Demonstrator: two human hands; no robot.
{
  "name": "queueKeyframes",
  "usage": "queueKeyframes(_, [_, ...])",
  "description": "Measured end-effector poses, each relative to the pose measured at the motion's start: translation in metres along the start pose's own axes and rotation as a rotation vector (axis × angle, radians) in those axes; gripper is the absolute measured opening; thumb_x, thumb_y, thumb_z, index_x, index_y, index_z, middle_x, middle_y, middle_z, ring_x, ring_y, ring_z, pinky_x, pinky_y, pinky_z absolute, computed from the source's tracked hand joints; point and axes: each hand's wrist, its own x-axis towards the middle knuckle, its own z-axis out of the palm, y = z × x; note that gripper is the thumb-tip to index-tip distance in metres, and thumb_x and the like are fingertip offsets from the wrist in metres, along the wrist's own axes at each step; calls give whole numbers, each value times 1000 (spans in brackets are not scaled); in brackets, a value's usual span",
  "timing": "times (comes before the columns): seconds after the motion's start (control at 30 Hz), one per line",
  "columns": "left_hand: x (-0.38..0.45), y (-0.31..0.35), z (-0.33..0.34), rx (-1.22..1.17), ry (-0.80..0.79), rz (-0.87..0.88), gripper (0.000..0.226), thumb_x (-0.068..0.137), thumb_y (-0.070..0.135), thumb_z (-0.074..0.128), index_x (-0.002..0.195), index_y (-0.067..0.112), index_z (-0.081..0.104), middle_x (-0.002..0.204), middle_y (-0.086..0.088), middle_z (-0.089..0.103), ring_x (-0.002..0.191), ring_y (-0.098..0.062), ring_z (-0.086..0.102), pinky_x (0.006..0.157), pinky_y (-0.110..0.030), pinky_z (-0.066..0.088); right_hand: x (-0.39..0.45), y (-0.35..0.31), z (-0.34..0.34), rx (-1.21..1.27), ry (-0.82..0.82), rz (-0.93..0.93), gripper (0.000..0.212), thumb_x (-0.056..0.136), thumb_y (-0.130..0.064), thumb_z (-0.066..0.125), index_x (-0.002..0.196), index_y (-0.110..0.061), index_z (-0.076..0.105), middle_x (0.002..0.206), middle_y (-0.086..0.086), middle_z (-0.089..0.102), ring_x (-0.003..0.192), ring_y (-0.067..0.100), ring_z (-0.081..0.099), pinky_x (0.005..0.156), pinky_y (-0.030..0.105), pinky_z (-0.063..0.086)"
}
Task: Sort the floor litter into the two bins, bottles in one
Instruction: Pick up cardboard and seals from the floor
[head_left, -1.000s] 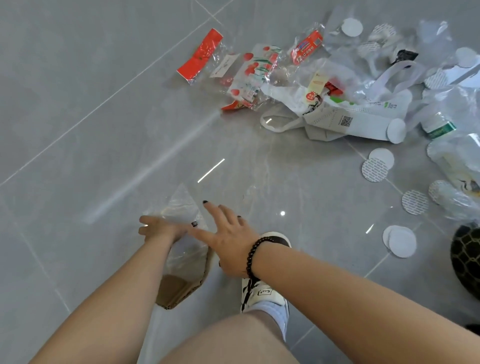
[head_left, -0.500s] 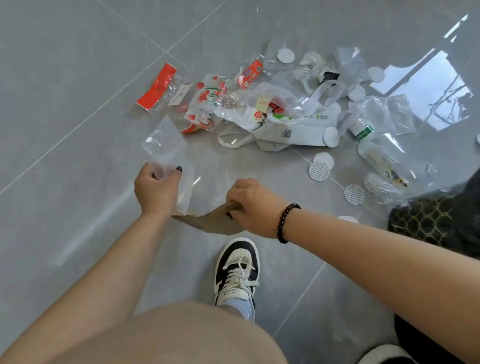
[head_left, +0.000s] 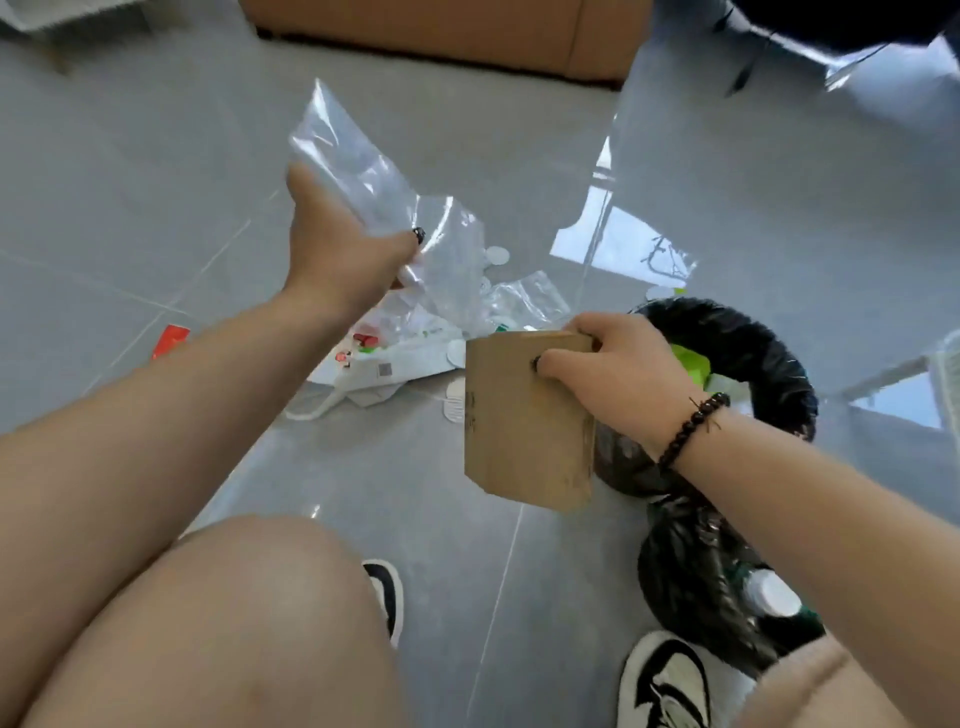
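Observation:
My left hand (head_left: 343, 244) grips a clear plastic bag (head_left: 363, 176) and holds it up above the floor. My right hand (head_left: 618, 374) pinches the top edge of a brown cardboard piece (head_left: 524, 431), which hangs beside the far bin (head_left: 769, 358). That bin has a black liner and green litter inside. A second black-lined bin (head_left: 691, 582) sits nearer me at the right, with a white-capped bottle (head_left: 769, 592) in it. The litter pile (head_left: 405, 353) of white bags, clear wrappers and round white discs lies on the floor between my arms.
A red wrapper (head_left: 171, 340) lies on the grey tiles at the left. A brown cabinet base (head_left: 441, 26) runs along the top. My knee (head_left: 249, 613) and two black-and-white shoes (head_left: 665, 680) fill the bottom of the view.
Both hands have risen from the floor. The left lifted the clear bag high; the right carried the cardboard to the right, next to the far bin. The view swung toward the bins.

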Motion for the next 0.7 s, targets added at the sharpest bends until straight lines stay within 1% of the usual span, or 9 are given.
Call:
queueKeyframes(0.1, [-17,60,12,-3,-22,117,93,66,12,75,139,11,16,117,3,43,98,-17,62,54,-34,59,-29,6,-39,193,139,47,24,78,-16,67,84,7,62,72,10,57,66,19,54,60,32,46])
queueKeyframes(0.23, [-77,108,23,-60,-87,286,118,69,9,77,154,29,-3,148,6,36,95,-18,67,57,-28,58,-76,22,-88,511,262,108,5,78,-13,71,77,-8,71,73,5,68,69,19,62,62,29,49])
queueKeyframes(0.33, [-121,110,23,73,-106,438,117,74,3,71,153,34,-10,108,24,54,54,-8,61,54,-18,54,-92,29,-108,650,292,130,3,76,-15,72,77,-15,75,83,5,74,76,22,66,73,38,54])
queueKeyframes(0.37, [-134,106,26,139,-129,454,114,76,4,70,152,37,-8,99,26,57,50,-10,61,56,-19,54,-95,31,-112,686,296,148,4,76,-14,72,78,-13,75,83,5,74,76,23,66,74,39,54])
queueKeyframes(0.4, [-146,103,29,229,-166,463,109,77,7,71,152,41,-1,96,26,60,52,-15,64,62,-24,56,-98,33,-116,712,291,166,4,77,-14,71,79,-12,74,83,5,73,76,23,66,74,39,54])
queueKeyframes(0.47, [-147,90,33,514,-242,485,81,82,14,70,148,40,31,100,4,67,73,-28,67,78,-33,54,-100,35,-119,747,257,200,4,80,-12,70,83,-11,72,85,6,72,77,22,66,76,39,55])
queueKeyframes(0.57, [-140,74,37,982,-236,496,36,91,12,58,122,27,66,118,-4,65,103,-28,61,76,-28,41,-104,37,-121,806,200,209,4,82,-9,67,86,-9,69,84,8,69,74,21,64,74,36,55])
queueKeyframes(0.63, [-141,68,40,951,-224,502,28,90,13,57,111,23,72,111,-1,70,105,-26,62,77,-30,44,-106,39,-123,839,172,204,6,83,-7,66,88,-7,69,83,8,70,72,21,65,74,36,56])
queueKeyframes(0.7, [-145,70,45,672,-298,354,16,89,22,62,96,23,76,94,6,73,93,-16,66,72,-24,46,-106,38,-122,871,157,200,10,84,-5,66,94,-5,68,85,9,70,73,21,66,76,38,56])
